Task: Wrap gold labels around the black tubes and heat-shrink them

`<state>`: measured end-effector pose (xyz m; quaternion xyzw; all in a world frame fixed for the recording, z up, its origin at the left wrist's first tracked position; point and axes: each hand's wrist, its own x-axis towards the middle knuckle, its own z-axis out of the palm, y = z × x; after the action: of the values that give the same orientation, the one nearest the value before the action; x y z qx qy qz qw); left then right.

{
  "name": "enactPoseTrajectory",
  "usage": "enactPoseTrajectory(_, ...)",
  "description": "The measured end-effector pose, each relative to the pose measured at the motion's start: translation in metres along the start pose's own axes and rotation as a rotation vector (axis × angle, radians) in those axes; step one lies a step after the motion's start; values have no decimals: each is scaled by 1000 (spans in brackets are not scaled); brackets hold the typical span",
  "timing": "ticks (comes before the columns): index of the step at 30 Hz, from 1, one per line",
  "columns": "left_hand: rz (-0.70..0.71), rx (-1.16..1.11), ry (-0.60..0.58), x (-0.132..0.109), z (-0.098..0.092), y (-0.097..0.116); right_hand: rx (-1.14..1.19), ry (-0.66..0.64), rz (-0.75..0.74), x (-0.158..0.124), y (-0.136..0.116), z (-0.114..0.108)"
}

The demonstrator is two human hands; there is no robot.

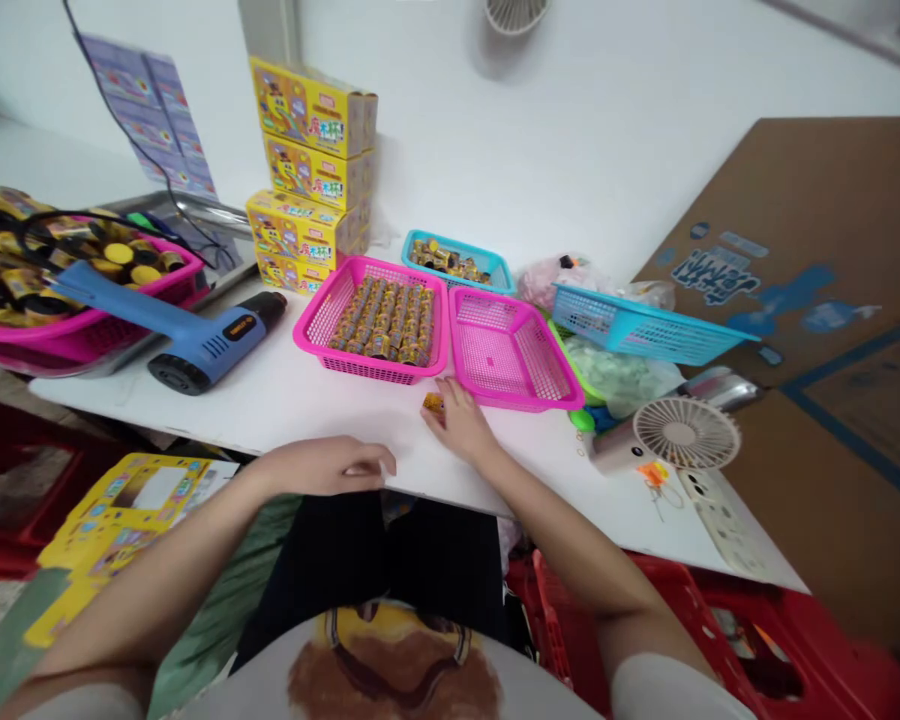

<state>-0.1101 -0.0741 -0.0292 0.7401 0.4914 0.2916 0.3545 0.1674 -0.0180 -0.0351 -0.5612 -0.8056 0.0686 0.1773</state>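
My right hand (461, 422) rests at the white table, its fingers and thumb closed round a small yellow-and-black printed cup (433, 402). Just beyond it stands a pink basket (311, 335) packed with rows of similar small cups (386, 315). A second pink basket (506, 350) beside that one shows its bare mesh floor. Over the front edge of the table hovers my left hand (337, 466), with loosely bent fingers, a gap to the thumb and nothing visible in it.
A blue heat gun (217, 340) lies at left, near a pink basket (184, 285) heaped with larger cups. Yellow boxes (307, 175) are stacked behind. Blue baskets (506, 275) stand at the back; a small fan (686, 433) and a cardboard box (817, 220) are on the right.
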Motion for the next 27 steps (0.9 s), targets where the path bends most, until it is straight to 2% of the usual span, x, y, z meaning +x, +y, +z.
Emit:
enactPoseTrajectory(2,76,17,-132,15,6,-1,-17,-26,29,8,-11,10)
enactPoseTrajectory(4,147,36,-204,23,9,-2,-27,-58,49,11,-20,16)
enactPoseTrajectory(6,175,54,-179,27,9,-7,-30,-76,44,7,-25,15)
enactPoseTrajectory(8,157,86,-128,29,6,-12,-21,-95,16,-9,-26,9)
enactPoseTrajectory(11,138,150,-108,31,2,-15,-3,-99,-13,-58,-15,-7)
enactPoseTrajectory(14,133,186,-107,29,3,-12,2,-47,31,-126,16,-28)
enactPoseTrajectory(17,129,213,-88,29,4,-12,-28,53,206,-188,68,-53)
enactPoseTrajectory(19,135,239,-80,29,5,-12,-52,101,331,-218,106,-72)
enactPoseTrajectory(23,169,248,-110,25,7,-6,-94,153,596,-250,167,-105)
enactPoseTrajectory(27,147,232,-106,18,14,4,-118,167,767,-249,200,-117)
